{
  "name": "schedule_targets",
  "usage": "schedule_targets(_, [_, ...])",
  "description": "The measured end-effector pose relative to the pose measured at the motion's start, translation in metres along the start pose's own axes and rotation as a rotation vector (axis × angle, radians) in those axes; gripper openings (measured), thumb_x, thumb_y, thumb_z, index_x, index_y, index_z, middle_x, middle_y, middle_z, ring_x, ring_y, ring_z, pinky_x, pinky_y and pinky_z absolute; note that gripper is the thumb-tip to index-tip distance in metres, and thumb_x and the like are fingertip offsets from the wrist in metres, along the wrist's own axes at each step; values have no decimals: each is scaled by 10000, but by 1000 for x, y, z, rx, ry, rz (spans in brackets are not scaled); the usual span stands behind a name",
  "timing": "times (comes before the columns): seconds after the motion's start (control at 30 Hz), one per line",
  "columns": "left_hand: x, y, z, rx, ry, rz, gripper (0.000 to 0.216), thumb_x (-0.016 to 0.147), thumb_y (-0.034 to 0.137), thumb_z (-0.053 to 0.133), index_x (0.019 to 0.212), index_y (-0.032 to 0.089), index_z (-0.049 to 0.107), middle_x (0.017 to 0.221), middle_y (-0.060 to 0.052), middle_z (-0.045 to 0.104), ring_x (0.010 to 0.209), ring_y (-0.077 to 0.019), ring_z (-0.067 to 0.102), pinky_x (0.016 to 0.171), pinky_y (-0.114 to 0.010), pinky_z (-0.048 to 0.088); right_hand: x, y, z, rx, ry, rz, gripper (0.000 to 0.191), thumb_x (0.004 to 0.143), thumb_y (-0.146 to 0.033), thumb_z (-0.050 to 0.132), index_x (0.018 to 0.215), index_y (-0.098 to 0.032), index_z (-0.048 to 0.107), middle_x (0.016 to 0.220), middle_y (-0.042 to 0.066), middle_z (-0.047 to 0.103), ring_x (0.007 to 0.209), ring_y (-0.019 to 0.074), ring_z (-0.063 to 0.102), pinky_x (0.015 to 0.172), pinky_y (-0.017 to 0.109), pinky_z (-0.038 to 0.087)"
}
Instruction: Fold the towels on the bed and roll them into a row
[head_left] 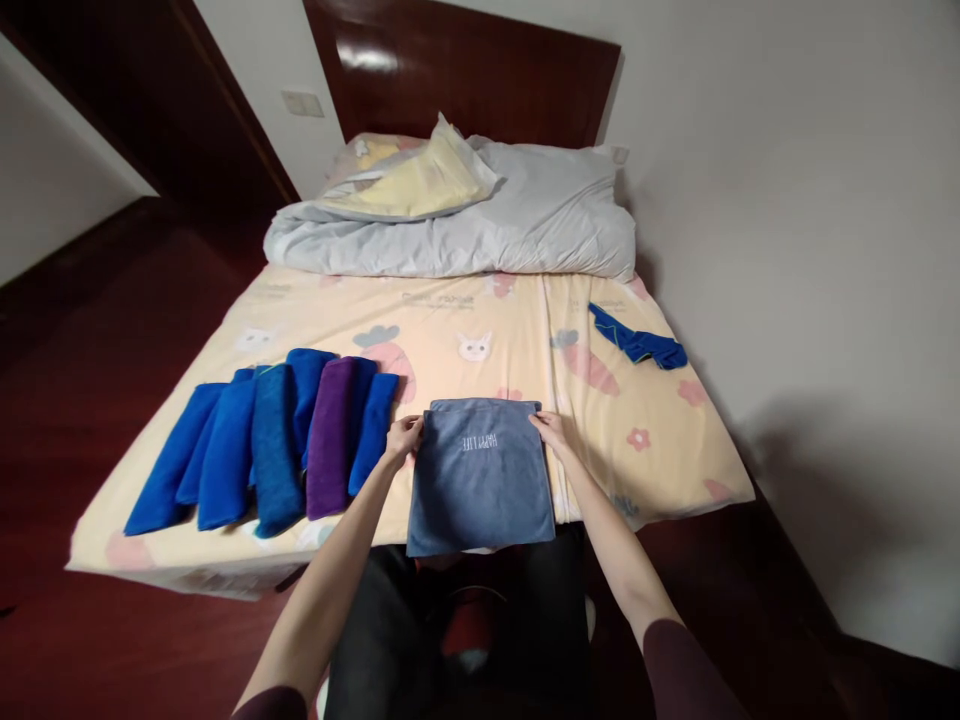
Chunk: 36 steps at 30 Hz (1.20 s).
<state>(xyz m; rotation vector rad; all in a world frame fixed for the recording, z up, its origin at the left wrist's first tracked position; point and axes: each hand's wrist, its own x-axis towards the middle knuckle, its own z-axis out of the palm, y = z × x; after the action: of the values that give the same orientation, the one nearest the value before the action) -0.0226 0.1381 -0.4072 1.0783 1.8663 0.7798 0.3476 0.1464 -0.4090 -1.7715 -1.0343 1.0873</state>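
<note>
A grey-blue towel (pixel 481 490) with white lettering lies folded at the bed's front edge, its near end reaching over the edge. My left hand (pixel 405 436) pinches its far left corner. At the far right corner, my right hand (pixel 550 430) has its fingers closed on the same towel. To the left of my left hand are several rolled towels, most of them blue (pixel 229 450), with one purple roll (pixel 330 440) and one teal roll (pixel 277 450) among them.
A crumpled blue cloth (pixel 641 342) rests on the right side of the bed (pixel 480 350). White bedding (pixel 555 200) and a pale yellow pillow (pixel 427 180) are heaped by the dark headboard (pixel 465 70). A white wall (pixel 810 300) stands to the right.
</note>
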Motion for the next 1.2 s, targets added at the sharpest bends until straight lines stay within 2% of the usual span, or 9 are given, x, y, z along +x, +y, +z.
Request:
schedule_targets(0.13, [6, 11, -4, 39, 54, 64, 471, 879, 590, 623, 1025, 177, 795, 884, -69, 796, 883, -246, 754, 776, -287, 558, 24, 2, 14, -25, 19, -36, 317, 734, -502, 757, 743, -190, 703, 832, 66, 769, 865, 252, 722, 727, 302, 566])
schedule_targets(0.23, [9, 14, -10, 123, 9, 105, 466, 875, 607, 635, 987, 190, 812, 845, -54, 798, 908, -268, 758, 842, -304, 548, 31, 4, 17, -111, 28, -100, 363, 787, -530, 690, 641, -200, 650, 729, 48, 729, 816, 244, 701, 700, 285, 544])
schedule_targets(0.33, [14, 14, -13, 188, -50, 161, 341, 841, 500, 705, 940, 195, 820, 898, -62, 811, 958, -284, 760, 871, -307, 542, 33, 6, 14, -174, 39, -153, 373, 826, -510, 646, 615, -203, 626, 705, 49, 717, 778, 237, 685, 700, 286, 533])
schedule_targets(0.4, [19, 17, -13, 217, -32, 195, 290, 843, 447, 708, 925, 193, 823, 946, -76, 815, 1000, -295, 757, 885, -314, 539, 35, 8, 11, -169, 56, -172, 352, 840, -490, 633, 642, -199, 642, 741, 57, 733, 780, 237, 685, 723, 295, 537])
schedule_targets(0.63, [43, 40, 0, 255, 39, 236, 291, 875, 413, 684, 934, 169, 832, 914, -105, 810, 977, -316, 757, 854, -332, 550, 45, 5, -7, -151, 88, -198, 350, 874, -483, 611, 690, -190, 669, 757, 87, 742, 797, 256, 695, 728, 312, 543])
schedule_targets(0.83, [56, 51, 14, 330, 71, 237, 296, 881, 385, 675, 919, 136, 830, 910, -162, 797, 973, -353, 747, 826, -356, 547, 50, 4, -7, -198, 144, -165, 317, 880, -450, 623, 740, -179, 707, 799, 87, 762, 791, 249, 691, 762, 322, 548])
schedule_targets(0.93, [58, 48, 19, 398, 48, 278, 249, 881, 333, 657, 883, 151, 826, 913, -160, 794, 954, -336, 744, 832, -356, 539, 50, 5, -5, -276, 143, -180, 250, 870, -374, 625, 740, -183, 720, 806, 81, 765, 770, 243, 683, 767, 322, 538])
schedule_targets(1.1, [66, 40, 17, 470, -37, 397, 170, 800, 325, 712, 843, 194, 812, 806, -110, 771, 896, -285, 725, 803, -319, 534, 57, 3, -2, -441, 49, -266, 103, 801, -266, 671, 748, -194, 723, 791, 55, 743, 772, 219, 668, 782, 298, 523])
schedule_targets(1.2, [74, 41, 13, 512, -108, 387, 142, 753, 302, 734, 816, 190, 795, 743, -89, 742, 832, -261, 707, 763, -305, 523, 66, -1, -1, -499, 37, -249, 56, 765, -244, 704, 799, -204, 725, 802, 43, 734, 790, 207, 659, 793, 297, 521])
